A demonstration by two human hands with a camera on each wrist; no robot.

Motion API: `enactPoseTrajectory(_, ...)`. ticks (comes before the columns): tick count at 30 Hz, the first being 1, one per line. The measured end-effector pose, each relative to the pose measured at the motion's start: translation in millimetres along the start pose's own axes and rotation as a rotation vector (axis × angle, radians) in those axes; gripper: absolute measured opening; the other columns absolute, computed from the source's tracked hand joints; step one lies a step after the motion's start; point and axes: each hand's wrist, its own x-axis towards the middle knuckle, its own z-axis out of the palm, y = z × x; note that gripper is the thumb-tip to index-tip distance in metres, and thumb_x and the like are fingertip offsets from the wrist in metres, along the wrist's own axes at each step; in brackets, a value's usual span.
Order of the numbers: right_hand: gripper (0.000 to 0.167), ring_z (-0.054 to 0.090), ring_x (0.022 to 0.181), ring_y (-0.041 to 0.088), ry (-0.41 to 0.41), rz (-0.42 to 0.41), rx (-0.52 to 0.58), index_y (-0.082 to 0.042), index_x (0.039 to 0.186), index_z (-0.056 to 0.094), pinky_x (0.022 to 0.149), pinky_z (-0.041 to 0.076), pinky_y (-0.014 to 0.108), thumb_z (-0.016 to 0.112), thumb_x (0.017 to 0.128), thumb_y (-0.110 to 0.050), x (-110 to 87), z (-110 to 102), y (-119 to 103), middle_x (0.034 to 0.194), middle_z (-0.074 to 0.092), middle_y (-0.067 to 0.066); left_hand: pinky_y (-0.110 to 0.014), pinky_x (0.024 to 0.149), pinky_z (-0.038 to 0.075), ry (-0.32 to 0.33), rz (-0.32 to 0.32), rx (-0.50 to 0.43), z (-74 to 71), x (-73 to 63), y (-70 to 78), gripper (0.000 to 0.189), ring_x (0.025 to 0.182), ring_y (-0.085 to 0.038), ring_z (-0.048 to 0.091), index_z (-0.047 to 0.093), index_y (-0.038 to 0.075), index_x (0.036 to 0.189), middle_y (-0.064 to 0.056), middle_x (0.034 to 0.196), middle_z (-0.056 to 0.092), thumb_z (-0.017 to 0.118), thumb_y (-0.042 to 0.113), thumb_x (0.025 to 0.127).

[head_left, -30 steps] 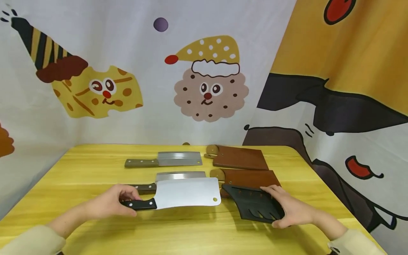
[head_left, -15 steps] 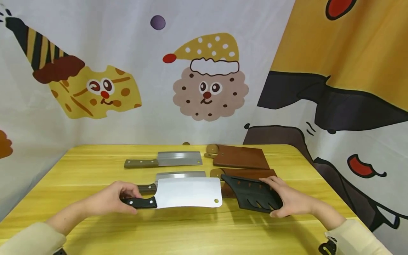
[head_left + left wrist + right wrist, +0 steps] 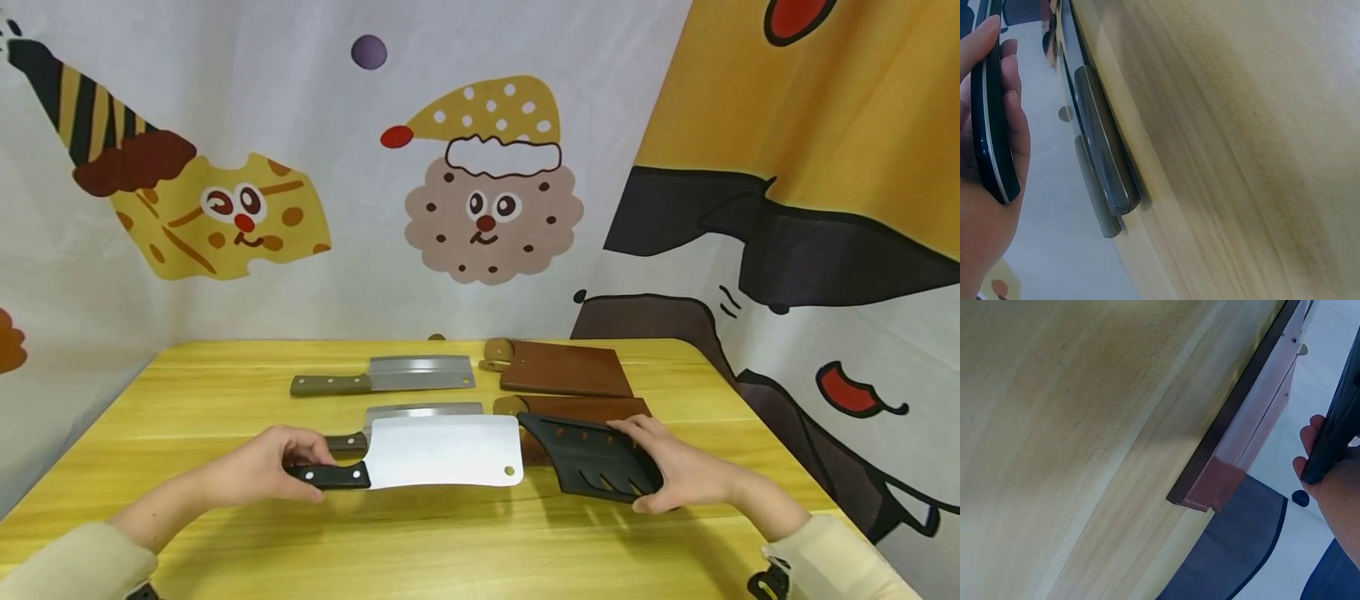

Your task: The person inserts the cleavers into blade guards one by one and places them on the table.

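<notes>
My left hand [image 3: 288, 467] grips the black riveted handle of a cleaver [image 3: 446, 451], held above the table with its broad blade pointing right. In the left wrist view the handle [image 3: 990, 125] lies between thumb and fingers. My right hand [image 3: 675, 468] holds a black slotted blade sheath [image 3: 600, 458] by its right end, thumb below and fingers on top. The sheath's left end is right by the cleaver's tip in the head view. Behind the cleaver lies a second cleaver [image 3: 345, 444], its blade mostly hidden. A brown leather sheath [image 3: 592, 407] is partly covered by the black one.
Farther back on the yellow wooden table [image 3: 360, 550] lie a third cleaver [image 3: 397, 373] with a greenish handle and another brown leather sheath [image 3: 566, 368]. A cartoon-printed curtain [image 3: 360, 167] hangs directly behind the table's back edge.
The black sheath has risen a little and come slightly closer to the cleaver. The cleaver has levelled a bit; over the last half second both hands stay almost still.
</notes>
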Motion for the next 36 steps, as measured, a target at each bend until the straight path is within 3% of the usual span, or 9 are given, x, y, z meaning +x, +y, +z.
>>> enactPoseTrajectory(19,0.093,0.045,0.11,0.024,-0.03,0.013,-0.002,-0.007,0.141,0.036,0.078,0.045,0.031,0.078,0.065,-0.038,3.2,1.9,-1.5,0.125,0.041,0.007,-0.023,0.061,0.051,-0.014,-0.004,-0.007,-1.4,0.1,-1.1,0.02,0.072,-0.004,0.063,0.064,0.002,0.092,-0.019,0.087,0.07,0.074,0.011,0.077)
enactPoseTrajectory(36,0.093,0.043,0.107,0.018,-0.037,-0.021,-0.046,-0.006,0.141,0.037,0.076,0.044,0.028,0.079,0.063,-0.038,5.9,4.1,0.5,0.124,0.041,0.005,-0.024,0.062,0.052,-0.046,-0.011,-0.027,0.8,2.4,3.4,0.02,0.071,-0.005,0.063,0.065,0.001,0.092,-0.018,0.087,0.071,0.074,0.01,0.077)
